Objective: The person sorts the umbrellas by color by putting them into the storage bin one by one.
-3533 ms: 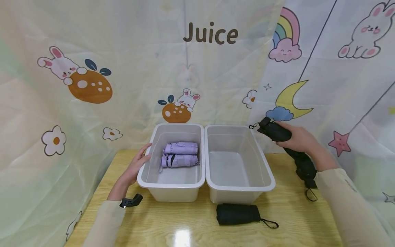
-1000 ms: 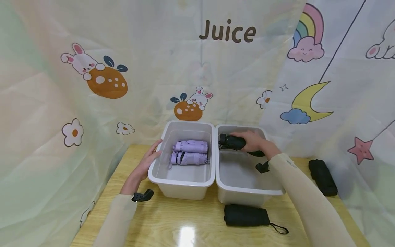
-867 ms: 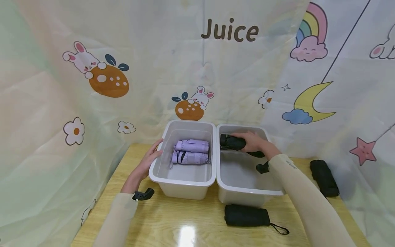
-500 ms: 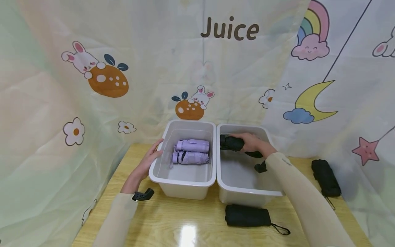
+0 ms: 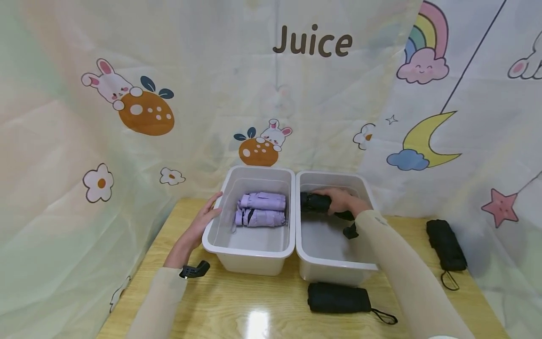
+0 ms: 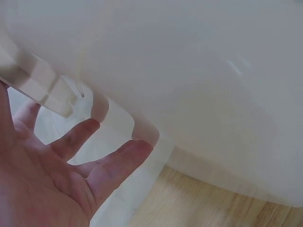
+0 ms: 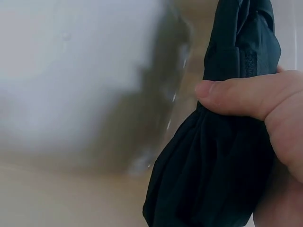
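Observation:
My right hand [image 5: 342, 201] reaches into the right grey-white plastic bin [image 5: 334, 262] and grips a black folded umbrella [image 5: 314, 202] lying crosswise near its back. In the right wrist view the thumb lies across the dark umbrella fabric [image 7: 213, 161], close over the bin's floor. On the outer left side of the left bin [image 5: 250, 253], my left hand [image 5: 198, 228] rests with fingers spread. The left wrist view shows its fingertips against the translucent wall [image 6: 213, 94]. Two purple folded umbrellas [image 5: 261, 201] lie side by side in the left bin.
Another black folded umbrella [image 5: 338, 298] with a wrist loop lies on the wooden table [image 5: 211, 306] in front of the right bin. One more black umbrella [image 5: 446, 246] lies at the right table edge. A printed curtain [image 5: 203, 94] hangs directly behind both bins.
My right hand has carried the black umbrella from above the right side leftward into the right bin, lowering it slightly in the last half second. My left hand stays at the left bin.

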Motion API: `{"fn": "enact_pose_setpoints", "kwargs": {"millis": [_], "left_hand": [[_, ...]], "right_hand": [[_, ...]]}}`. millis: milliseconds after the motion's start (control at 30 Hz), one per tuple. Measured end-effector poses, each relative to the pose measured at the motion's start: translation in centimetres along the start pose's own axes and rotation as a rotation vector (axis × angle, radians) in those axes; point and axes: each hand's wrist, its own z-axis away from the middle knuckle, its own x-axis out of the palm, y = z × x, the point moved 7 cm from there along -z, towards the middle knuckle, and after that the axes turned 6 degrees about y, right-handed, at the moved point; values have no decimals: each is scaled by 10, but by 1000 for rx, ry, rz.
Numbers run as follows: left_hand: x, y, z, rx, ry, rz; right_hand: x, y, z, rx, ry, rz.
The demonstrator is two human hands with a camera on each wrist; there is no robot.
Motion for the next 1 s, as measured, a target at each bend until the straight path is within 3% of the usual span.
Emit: {"fn": "enact_pose_setpoints", "kwargs": {"millis": [200,400,600,800,1000], "left_hand": [[-3,5,-4,17,7,-3],[-3,5,-7,5,-1,-7],[-3,4,-5,9,1,5],[1,-7,5,-35,-16,-3],[2,-3,3,7,-14,15]], "right_hand": [[-2,-1,-6,22,5,6],[8,2,-6,65,-43,35],[15,3,-3,55,23,42],[34,8,4,74,-1,82],[32,10,1,78,42,70]]}}
